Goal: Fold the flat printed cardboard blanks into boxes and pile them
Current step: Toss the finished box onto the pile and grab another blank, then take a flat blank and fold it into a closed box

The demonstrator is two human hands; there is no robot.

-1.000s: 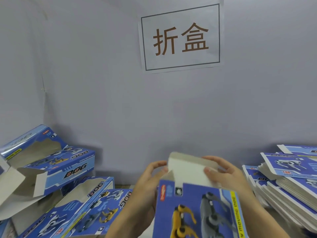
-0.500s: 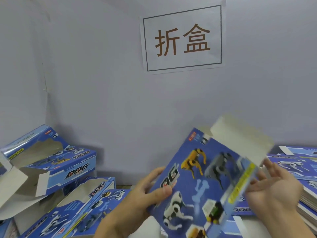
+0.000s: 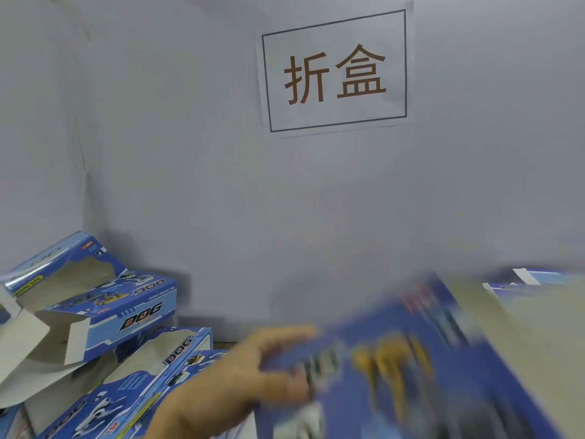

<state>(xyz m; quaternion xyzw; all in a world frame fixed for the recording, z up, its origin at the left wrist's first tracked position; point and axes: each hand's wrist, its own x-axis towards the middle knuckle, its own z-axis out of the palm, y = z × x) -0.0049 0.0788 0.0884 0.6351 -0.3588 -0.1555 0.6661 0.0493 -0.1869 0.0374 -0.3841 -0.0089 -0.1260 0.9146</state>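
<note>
A blue printed cardboard box [image 3: 427, 369] with robot dog pictures fills the lower right, badly blurred by motion. Its plain grey flap [image 3: 522, 327] spreads out on the right. My left hand [image 3: 247, 375] grips the box's left edge, thumb on the printed face and fingers along the top edge. My right hand is hidden behind the box or out of frame. A pile of folded blue DOG boxes [image 3: 104, 312] lies at the left, some with open flaps.
Behind the blurred box at the far right a sliver of the stack of flat blanks [image 3: 531, 280] shows. A grey wall with a paper sign [image 3: 335, 71] rises close behind the table.
The box has swung down and to the right, now lying lower and flatter across the frame. My right hand, visible at the box's right edge before, is no longer seen.
</note>
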